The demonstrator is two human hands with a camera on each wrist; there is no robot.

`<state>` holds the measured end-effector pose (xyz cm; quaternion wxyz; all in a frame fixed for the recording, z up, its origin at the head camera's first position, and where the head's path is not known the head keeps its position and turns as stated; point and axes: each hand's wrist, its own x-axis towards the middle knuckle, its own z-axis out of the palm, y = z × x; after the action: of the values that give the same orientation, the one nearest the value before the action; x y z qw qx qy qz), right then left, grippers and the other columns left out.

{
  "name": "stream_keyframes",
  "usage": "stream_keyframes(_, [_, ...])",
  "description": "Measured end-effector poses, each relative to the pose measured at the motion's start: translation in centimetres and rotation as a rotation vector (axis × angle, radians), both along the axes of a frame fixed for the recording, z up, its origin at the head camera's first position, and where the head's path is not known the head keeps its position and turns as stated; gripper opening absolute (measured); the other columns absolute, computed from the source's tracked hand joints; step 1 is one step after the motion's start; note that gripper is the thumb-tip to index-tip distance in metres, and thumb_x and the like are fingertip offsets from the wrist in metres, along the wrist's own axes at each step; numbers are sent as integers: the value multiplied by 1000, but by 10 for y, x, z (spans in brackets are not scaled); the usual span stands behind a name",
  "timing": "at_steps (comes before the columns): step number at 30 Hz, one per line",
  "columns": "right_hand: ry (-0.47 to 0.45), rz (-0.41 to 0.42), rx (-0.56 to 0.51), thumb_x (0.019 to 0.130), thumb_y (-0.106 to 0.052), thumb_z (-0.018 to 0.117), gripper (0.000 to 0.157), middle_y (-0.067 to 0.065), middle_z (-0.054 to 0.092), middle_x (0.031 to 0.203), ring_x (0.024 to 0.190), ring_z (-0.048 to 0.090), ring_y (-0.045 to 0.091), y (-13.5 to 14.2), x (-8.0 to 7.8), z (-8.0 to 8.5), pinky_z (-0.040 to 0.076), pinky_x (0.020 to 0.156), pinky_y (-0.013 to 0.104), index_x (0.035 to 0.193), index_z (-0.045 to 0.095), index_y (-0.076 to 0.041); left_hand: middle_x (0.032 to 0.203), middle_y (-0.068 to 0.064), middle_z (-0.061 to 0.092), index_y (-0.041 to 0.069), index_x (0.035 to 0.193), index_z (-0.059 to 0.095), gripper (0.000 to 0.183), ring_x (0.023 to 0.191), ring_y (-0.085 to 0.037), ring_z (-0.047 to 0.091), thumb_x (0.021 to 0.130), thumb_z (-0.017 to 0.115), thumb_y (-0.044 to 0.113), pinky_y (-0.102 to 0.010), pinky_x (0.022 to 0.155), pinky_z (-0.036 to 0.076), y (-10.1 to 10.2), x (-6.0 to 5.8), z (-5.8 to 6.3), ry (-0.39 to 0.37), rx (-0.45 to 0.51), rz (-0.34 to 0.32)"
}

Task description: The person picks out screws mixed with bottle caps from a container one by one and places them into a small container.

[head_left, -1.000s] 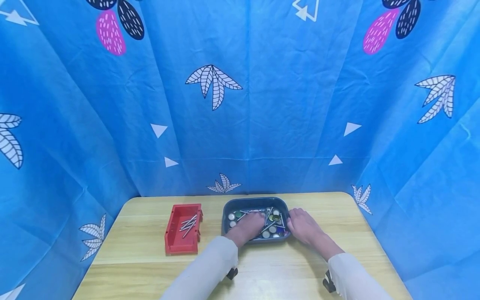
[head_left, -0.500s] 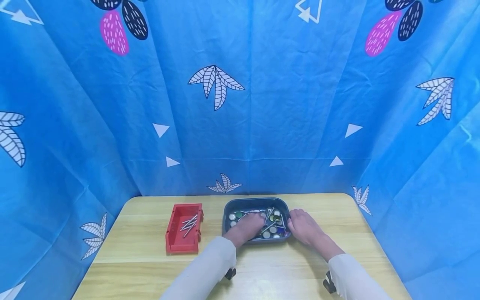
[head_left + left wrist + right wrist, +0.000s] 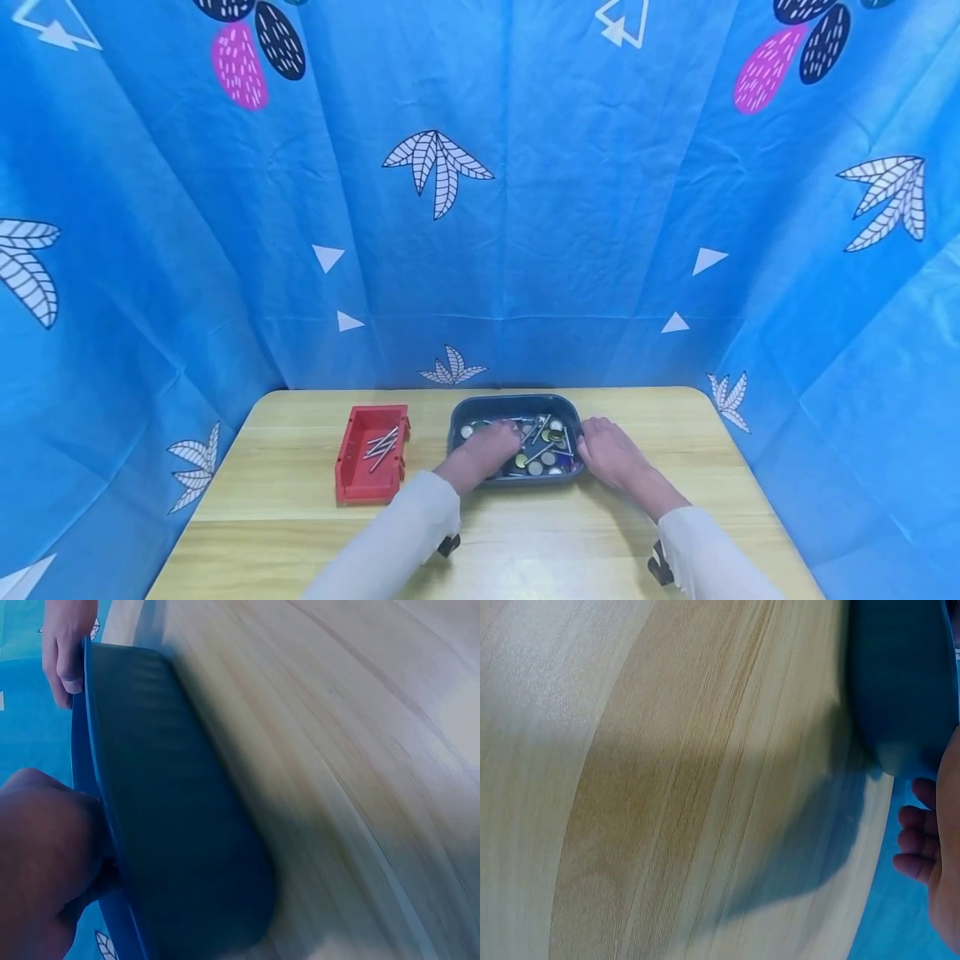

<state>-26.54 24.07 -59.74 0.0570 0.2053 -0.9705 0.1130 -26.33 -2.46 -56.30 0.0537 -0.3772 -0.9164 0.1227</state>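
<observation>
A dark blue-grey tray (image 3: 517, 482) holds round bottle caps (image 3: 535, 468) and long silver screws (image 3: 538, 452), mixed together. My left hand (image 3: 487, 450) reaches over its near left side, fingers bent down among the pieces. In the left wrist view that hand (image 3: 45, 855) looks dark, its fingertips hidden behind the tray wall; I cannot tell whether they pinch anything. My right hand (image 3: 611, 454) grips the tray's right end at the rim, and its curled fingers (image 3: 919, 844) show past the tray corner in the right wrist view.
Left of the tray stands a red open-front bin (image 3: 347, 467) with several silver screws (image 3: 382, 448) inside. Both sit on a light wooden table (image 3: 540, 542). A blue patterned curtain (image 3: 502, 250) closes off the back and sides.
My left hand has shifted slightly left inside the tray, uncovering a yellowish cap. My right hand stays at the rim. The whole head view has moved a little.
</observation>
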Motion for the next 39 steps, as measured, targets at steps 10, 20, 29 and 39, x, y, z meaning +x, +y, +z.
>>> stream_keyframes(10, [-18,0,23,105,-25,49,26,9,65,101,100,60,26,0,-1,-1,53,99,48,111,63,-3,102,-8,69,6,117,72,29,85,-17,68,89,76,4,-24,70,62,-18,4,2,10,44,72])
stream_keyframes(20, [-11,0,12,104,-23,50,25,8,64,100,98,60,25,0,0,-1,54,98,47,110,63,-3,100,-5,66,7,114,69,21,83,-13,64,93,72,6,-18,70,60,-29,5,7,177,27,-17])
stream_keyframes(29, [15,0,11,102,-23,50,23,7,64,96,94,59,25,1,-1,-3,54,94,47,107,64,-4,100,-5,66,8,112,72,21,88,-15,63,91,75,7,-20,71,60,-30,5,10,263,23,-49])
stream_keyframes(39, [28,8,4,103,-23,50,22,6,63,94,93,59,24,2,-2,-4,54,93,47,104,63,-5,96,-5,70,9,106,73,20,89,-19,58,87,78,13,-28,75,56,-32,3,12,360,-7,-45])
